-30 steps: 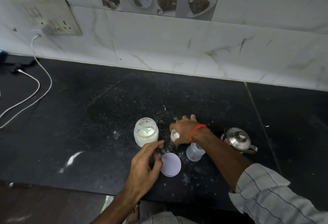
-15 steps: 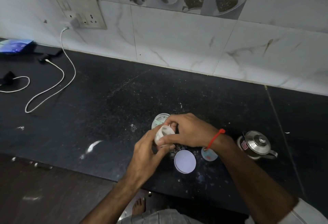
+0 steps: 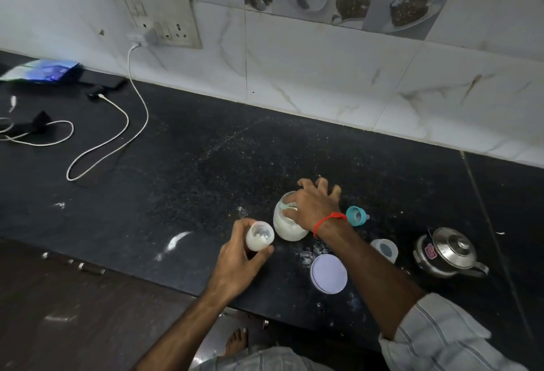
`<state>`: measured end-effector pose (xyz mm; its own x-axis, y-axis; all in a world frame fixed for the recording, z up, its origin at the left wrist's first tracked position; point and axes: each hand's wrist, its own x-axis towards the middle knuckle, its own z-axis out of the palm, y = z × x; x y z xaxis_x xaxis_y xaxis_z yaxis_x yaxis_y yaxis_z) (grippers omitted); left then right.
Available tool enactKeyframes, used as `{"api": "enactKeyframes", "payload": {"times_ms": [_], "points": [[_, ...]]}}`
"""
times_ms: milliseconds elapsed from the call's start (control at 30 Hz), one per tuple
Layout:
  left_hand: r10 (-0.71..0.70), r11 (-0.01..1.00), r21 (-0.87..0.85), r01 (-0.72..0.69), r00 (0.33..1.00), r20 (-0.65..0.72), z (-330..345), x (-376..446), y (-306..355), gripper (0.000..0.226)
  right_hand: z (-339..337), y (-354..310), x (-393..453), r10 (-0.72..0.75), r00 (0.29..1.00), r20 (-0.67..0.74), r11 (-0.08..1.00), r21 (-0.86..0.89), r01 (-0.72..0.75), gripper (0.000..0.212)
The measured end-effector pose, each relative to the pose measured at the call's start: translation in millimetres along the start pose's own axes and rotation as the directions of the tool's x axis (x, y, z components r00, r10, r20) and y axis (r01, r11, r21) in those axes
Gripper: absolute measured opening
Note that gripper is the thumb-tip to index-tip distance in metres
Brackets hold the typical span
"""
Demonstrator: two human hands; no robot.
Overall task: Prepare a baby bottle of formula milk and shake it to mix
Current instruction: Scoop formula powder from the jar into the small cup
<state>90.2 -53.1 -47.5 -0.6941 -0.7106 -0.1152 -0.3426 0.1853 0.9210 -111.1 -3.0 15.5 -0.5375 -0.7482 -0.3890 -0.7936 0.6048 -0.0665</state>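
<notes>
Hands had parted: left hand [image 3: 235, 261] gripped the open baby bottle [image 3: 259, 236], right hand [image 3: 313, 207] reached into the formula jar [image 3: 287, 225] at two o'clock. Tilted bottle could've spilled powder.

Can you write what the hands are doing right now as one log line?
left hand: holds open baby bottle | right hand: reaching into powder jar | jar lid: off, on counter
</notes>
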Motion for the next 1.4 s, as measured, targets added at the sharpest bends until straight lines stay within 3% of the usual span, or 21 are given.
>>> {"api": "enactKeyframes", "payload": {"times_ms": [200, 400, 500, 600, 733, 867, 967, 1067, 1300, 1400], "points": [[0.052, 0.999, -0.007, -0.051, 0.994, 0.093, 6.7, 10.7, -2.9, 0.049, -1.5, -2.6, 3.9, -0.033, 0.999, -0.032, 0.999, -0.008, 0.032, 0.02], [0.069, 0.997, -0.032, -0.065, 0.984, 0.164, 11.8, 19.2, -7.7, 0.046, -10.6, 0.9, 5.3, -0.134, 0.981, 0.139, 0.981, -0.124, 0.152, 0.034], [0.087, 0.996, -0.045, -0.08, 0.98, 0.178, 14.6, 22.0, -6.2, 0.045, -13.2, -5.7, 12.6, -0.147, 0.967, 0.208, 0.958, -0.213, 0.192, 0.029], [0.089, 0.994, -0.081, -0.075, 0.979, 0.185, 14.6, 23.8, -7.8, 0.046, -12.6, -10.3, 18.0, -0.184, 0.962, 0.203, 0.926, -0.291, 0.239, 0.023], [0.103, 0.991, -0.099, -0.086, 0.978, 0.181, 14.1, 26.4, -6.7, 0.047, -10.2, -14.4, 17.5, -0.257, 0.955, 0.147, 0.865, -0.405, 0.295, 0.046], [0.127, 0.988, -0.113, -0.107, 0.973, 0.192, 14.1, 27.0, -6.9, 0.048, -13.5, -2.8, 15.5, -0.342, 0.93, 0.132, 0.868, -0.336, 0.367, 0.035], [0.129, 0.986, -0.133, -0.105, 0.974, 0.188, 12.1, 25.8, -9.2, 0.048, -14.3, 13.8, 10.7, -0.375, 0.923, 0.084, 0.906, -0.178, 0.384, 0.021], [0.12, 0.983, -0.162, -0.091, 0.976, 0.182, 11.3, 25.1, -12.7, 0.048, -20.6, 25.8, 4.0, -0.359, 0.933, 0.009, 0.93, -0.074, 0.359, 0.024], [0.124, 0.982, -0.162, -0.095, 0.976, 0.18, 13.7, 24.6, -8.7, 0.049, -23.4, 32.7, -7.8, -0.369, 0.926, -0.077, 0.929, -0.051, 0.366, 0.017], [0.129, 0.981, -0.164, -0.101, 0.976, 0.173, 15.6, 22.9, -7.4, 0.048, -17.7, 29.2, -8.3, -0.376, 0.924, -0.067, 0.92, -0.141, 0.365, 0.013]]}}
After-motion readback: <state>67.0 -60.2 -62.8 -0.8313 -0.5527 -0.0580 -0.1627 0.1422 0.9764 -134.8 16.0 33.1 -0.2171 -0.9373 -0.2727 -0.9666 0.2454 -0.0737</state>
